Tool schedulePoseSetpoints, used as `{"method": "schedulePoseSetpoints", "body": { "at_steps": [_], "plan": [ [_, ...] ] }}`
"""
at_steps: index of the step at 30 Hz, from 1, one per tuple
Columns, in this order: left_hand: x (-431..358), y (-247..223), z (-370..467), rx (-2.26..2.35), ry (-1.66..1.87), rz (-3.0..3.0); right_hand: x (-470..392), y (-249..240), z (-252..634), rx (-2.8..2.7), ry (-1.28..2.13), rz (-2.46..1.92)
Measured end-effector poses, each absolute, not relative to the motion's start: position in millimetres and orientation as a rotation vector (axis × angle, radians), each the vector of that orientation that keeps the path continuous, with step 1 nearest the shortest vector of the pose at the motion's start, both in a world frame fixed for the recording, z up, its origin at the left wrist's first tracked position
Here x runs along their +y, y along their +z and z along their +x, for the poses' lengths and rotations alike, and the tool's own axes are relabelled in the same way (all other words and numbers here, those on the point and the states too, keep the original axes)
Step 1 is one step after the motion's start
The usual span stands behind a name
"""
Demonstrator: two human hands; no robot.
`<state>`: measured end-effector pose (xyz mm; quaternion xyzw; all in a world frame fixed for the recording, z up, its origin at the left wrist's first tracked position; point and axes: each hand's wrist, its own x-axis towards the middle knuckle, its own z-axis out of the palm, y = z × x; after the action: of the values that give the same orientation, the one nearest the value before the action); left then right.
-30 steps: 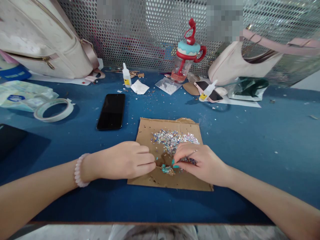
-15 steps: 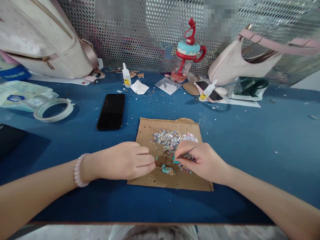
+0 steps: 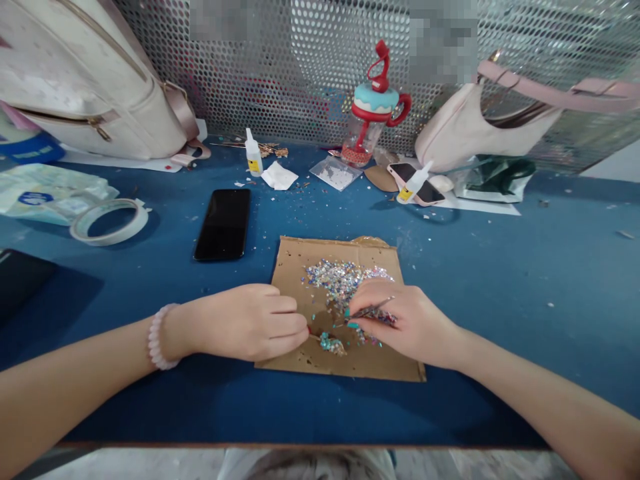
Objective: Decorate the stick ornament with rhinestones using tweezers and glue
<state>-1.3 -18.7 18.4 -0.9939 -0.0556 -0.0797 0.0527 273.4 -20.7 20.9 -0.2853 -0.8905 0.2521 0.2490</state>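
A sheet of brown cardboard lies on the blue table, with a pile of shiny sequins on it. My left hand is closed at the sheet's left side, pinching a thin stick that ends in a small piece covered with turquoise and pale bits. My right hand is closed around thin metal tweezers. Their tips point left, just above and right of the small piece; whether they hold anything is too small to tell. More sequins lie under my right hand.
A black phone and a tape roll lie at left. Farther back stand a glue bottle, a red-handled cup, a backpack and a handbag. Another glue bottle rests on a pink phone.
The small decorated piece has shifted slightly left and down with my left hand. The tweezers have tilted slightly in my right hand, which stays almost in place.
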Motion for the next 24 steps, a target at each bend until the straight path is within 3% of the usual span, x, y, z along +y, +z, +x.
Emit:
{"method": "schedulePoseSetpoints", "body": {
  "at_steps": [7, 14, 19, 24],
  "plan": [
    [-18.6, 18.0, -1.6, -0.172, -0.208, -3.006, -0.5, 36.5, 295.5, -2.415, 0.336, -0.846],
    [-18.2, 15.9, -2.8, -0.181, -0.242, -3.009, 63.3, 21.7, 351.0, -2.605, -0.232, -1.513],
    [-18.0, 16.4, -2.8, -0.235, -0.300, -3.051, 77.4, 7.1, 368.9, -2.667, -0.249, -1.498],
    [-18.1, 17.8, -0.6, -0.154, -0.262, -2.982, 99.6, 1.6, 371.1, -2.319, -0.379, -1.616]
  ]
}}
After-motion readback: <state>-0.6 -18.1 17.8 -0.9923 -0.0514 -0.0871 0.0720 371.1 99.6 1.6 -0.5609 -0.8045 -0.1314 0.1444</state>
